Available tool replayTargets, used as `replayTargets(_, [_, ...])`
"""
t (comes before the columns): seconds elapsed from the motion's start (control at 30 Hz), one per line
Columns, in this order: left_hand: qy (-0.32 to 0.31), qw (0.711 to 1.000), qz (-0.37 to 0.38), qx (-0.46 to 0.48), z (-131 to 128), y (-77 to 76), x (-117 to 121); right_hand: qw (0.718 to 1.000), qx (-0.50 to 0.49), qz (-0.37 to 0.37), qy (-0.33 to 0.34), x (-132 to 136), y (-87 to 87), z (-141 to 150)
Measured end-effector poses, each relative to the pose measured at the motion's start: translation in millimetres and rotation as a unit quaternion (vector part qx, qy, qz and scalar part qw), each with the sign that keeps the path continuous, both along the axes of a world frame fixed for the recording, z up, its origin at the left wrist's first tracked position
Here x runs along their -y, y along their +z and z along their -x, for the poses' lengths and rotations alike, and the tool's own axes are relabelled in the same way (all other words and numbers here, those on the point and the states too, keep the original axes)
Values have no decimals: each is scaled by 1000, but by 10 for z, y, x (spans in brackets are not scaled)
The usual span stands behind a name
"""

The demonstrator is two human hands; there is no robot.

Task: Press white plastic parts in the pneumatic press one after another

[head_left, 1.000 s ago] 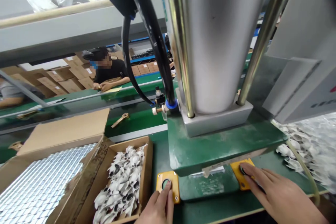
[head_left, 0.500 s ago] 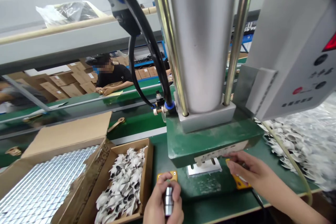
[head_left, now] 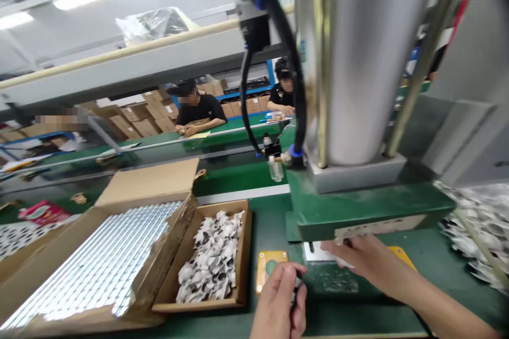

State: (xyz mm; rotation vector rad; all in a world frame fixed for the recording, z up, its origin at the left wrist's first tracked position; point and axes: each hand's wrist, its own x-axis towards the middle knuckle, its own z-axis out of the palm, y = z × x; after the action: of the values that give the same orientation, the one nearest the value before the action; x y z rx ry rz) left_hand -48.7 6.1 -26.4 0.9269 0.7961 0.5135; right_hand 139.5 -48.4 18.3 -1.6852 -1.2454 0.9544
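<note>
My left hand (head_left: 278,302) is low in the middle, just in front of a yellow button box (head_left: 271,267). Its fingers are closed on a small metal cylinder (head_left: 296,286), of which only a dark end shows. My right hand (head_left: 366,262) reaches left under the green press head (head_left: 369,209). Its fingertips are pinched at the white plate (head_left: 316,251) under the head; what they hold is hidden. A second yellow button box (head_left: 401,257) lies behind this wrist.
A small cardboard box (head_left: 242,254) of white parts sits left of the press, and a large box (head_left: 147,185) of silver tubes is further left. White parts in plastic (head_left: 481,222) are piled at the right. The press's silver cylinder (head_left: 369,63) rises overhead. Two people (head_left: 196,111) sit beyond the green conveyor (head_left: 234,177).
Both hands have left the yellow buttons. My left hand now holds the small metal cylinder; my right hand has moved left, under the press head. The view has swung left.
</note>
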Motion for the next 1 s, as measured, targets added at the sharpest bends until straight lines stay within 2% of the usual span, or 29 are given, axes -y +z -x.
replayTargets(0.07, [8,1000,1,17,27,-105,16,996,-46,62,47,37,20,87])
replayTargets(0.17, [15,999,6,42,51,-262,49,969,-194,113,101,-40,59,311])
replayTargets(0.23, [20,999,11,43,67,-327,70,941,-302,105,113,-226,83,536])
replayTargets(0.33, [39,998,19,41,110,-352,85,894,-431,87,90,-676,127,910])
replayTargets(0.4, [56,997,21,49,152,-342,79,879,-466,72,72,-995,162,1111])
replayTargets(0.47, [73,995,24,61,197,-332,63,876,-472,65,75,-1231,191,1229])
replayTargets(0.57, [100,992,34,70,252,-335,32,880,-463,69,84,-1313,194,1243])
replayTargets(0.67, [109,991,42,70,269,-340,17,906,-408,46,104,-1051,142,1097])
replayTargets(0.8, [104,992,55,52,172,-240,24,952,-273,4,138,-340,71,702])
replayTargets(0.93, [91,989,72,95,-163,-23,-80,964,-225,46,134,457,82,143])
replayTargets(1.0, [64,985,91,130,-421,77,-156,976,-204,42,71,810,109,-214])
